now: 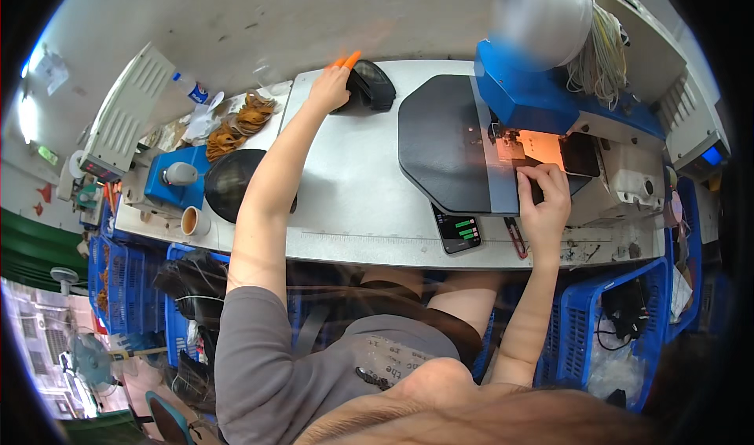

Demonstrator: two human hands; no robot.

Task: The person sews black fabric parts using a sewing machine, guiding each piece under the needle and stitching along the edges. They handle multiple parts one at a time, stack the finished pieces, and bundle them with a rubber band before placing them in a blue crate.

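Observation:
My left hand (330, 90) is stretched out to the back of the table, orange covers on its fingertips. It lies against the left end of a stack of curved black pieces (373, 87), with its fingers extended and partly blurred. At the sewing machine (526, 91), my right hand (547, 192) has thumb and forefinger pinched together at the edge of a small black piece (528, 162). That piece lies just in front of the lit needle area, partly covered by the fingers. Under it is the machine's dark angular work plate (440, 142).
A phone (457, 231) and red-handled snips (516, 238) lie near the front edge. Left of my forearm are a black rounded piece (229, 184), a paper cup (195, 221), brown bundles (243, 123) and a second blue machine (174, 179). Blue crates (577, 339) flank my seat.

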